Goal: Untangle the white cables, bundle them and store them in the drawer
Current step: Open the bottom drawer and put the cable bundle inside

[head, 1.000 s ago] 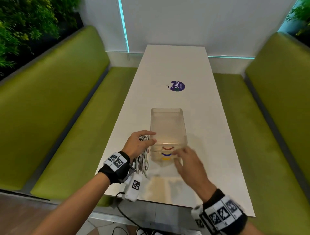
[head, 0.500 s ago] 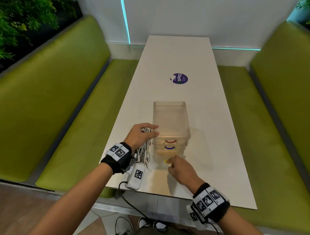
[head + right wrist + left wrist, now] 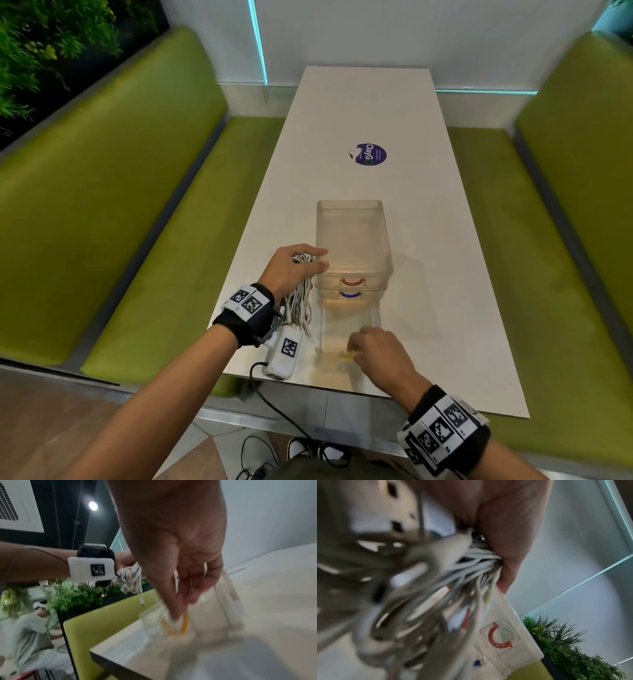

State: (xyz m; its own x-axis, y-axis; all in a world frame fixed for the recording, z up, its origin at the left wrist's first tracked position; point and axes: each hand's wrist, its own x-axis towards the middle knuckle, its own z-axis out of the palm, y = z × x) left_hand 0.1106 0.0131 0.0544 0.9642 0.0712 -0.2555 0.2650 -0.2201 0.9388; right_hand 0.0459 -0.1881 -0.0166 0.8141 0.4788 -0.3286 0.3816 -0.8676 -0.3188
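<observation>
A clear plastic drawer unit (image 3: 352, 240) stands on the white table (image 3: 445, 274), with a red handle (image 3: 352, 282) and a blue handle (image 3: 349, 294) on its shut drawers. Its bottom drawer (image 3: 349, 329) is pulled out toward me. My right hand (image 3: 371, 349) pinches that drawer's yellow handle (image 3: 184, 623). My left hand (image 3: 291, 270) grips a bundle of white cables (image 3: 299, 305) beside the unit's left front corner, fingertips against the unit's top edge. The cables (image 3: 471, 566) hang in loops below the fist, and show behind the right hand too (image 3: 132, 580).
Green bench seats (image 3: 154, 257) run along both sides of the table. A purple round sticker (image 3: 371, 154) lies on the far half. Plants (image 3: 41, 44) fill the back left. In the right wrist view another person (image 3: 32, 628) crouches beyond the bench.
My right hand has drawn back toward me with the yellow handle, sliding the bottom drawer out. The left hand has stayed by the unit with the cables.
</observation>
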